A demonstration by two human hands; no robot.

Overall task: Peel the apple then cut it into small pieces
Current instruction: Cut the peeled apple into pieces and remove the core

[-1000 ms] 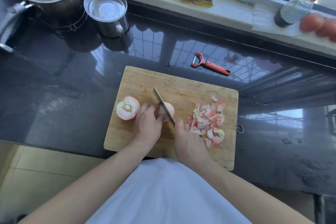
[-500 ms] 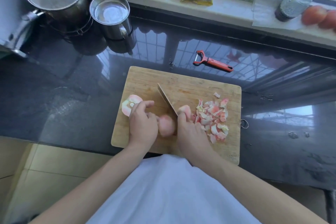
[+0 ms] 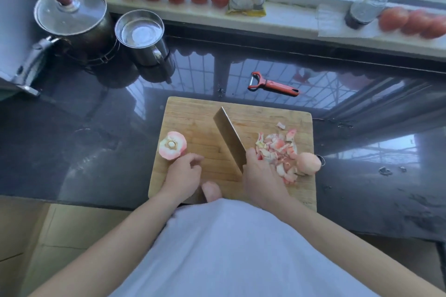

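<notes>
Wooden cutting board (image 3: pixel 193 113) lies on the dark glossy counter (image 3: pixel 72 132). Right hand (image 3: pixel 261 176) has its fingers wrapped tight around the handle of a broad knife (image 3: pixel 229 137); the blade points away and to the left, lying at an angle over the middle of the board. Left hand (image 3: pixel 183 176) rests on the board's near-left part, fingers loosely curled and holding nothing. Just beyond it stands the large peeled apple piece (image 3: pixel 172 145), cut face up with the core showing. A second peeled piece (image 3: pixel 309 163) sits at the board's right edge, touching the heap of peelings (image 3: pixel 277 149). A third piece (image 3: pixel 211 190) lies at the near edge between the hands. Red peeler (image 3: pixel 272 84) lies on the counter beyond the board.
</notes>
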